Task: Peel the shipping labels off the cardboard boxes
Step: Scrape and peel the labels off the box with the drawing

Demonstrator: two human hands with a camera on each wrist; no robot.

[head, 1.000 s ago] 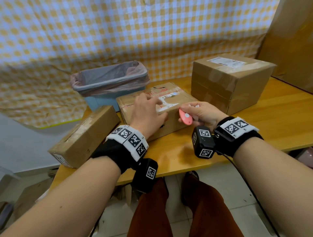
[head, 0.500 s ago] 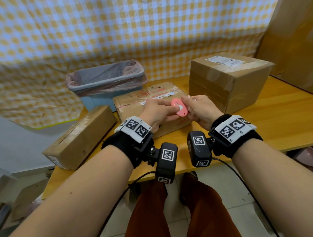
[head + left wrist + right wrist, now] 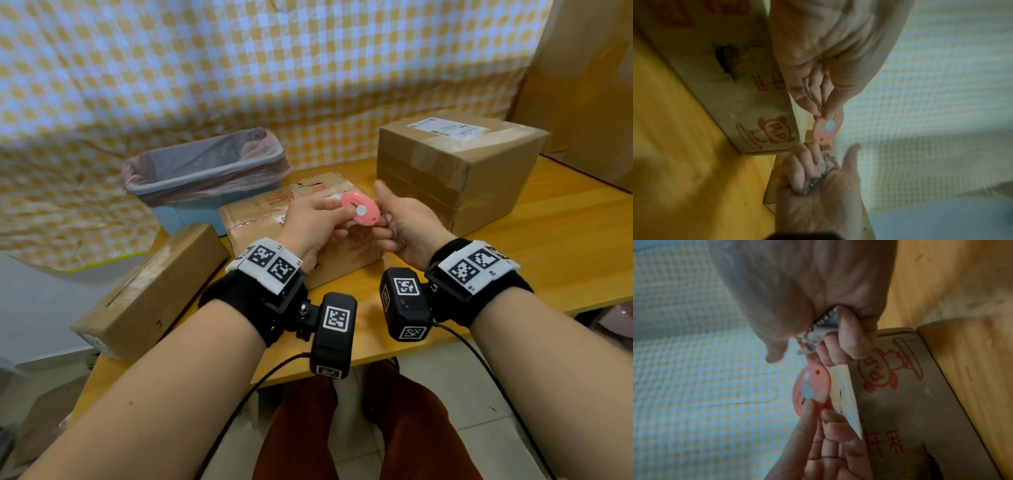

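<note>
Your left hand [image 3: 313, 222] pinches a small pink cutter [image 3: 359, 213] between thumb and fingertips. Your right hand [image 3: 406, 224] has its lower fingers curled around a crumpled peeled label [image 3: 818, 331], thumb raised, fingertips touching the cutter's other end. Both hover above the middle cardboard box [image 3: 274, 219] near the desk's [image 3: 548, 233] front edge. The crumpled label could slip out while you pass the cutter across, since the same hand manages both. One shipping label [image 3: 447, 127] sits untouched on top of the tall box [image 3: 459, 171] at the desk's back right, well apart from your fingers.
</note>
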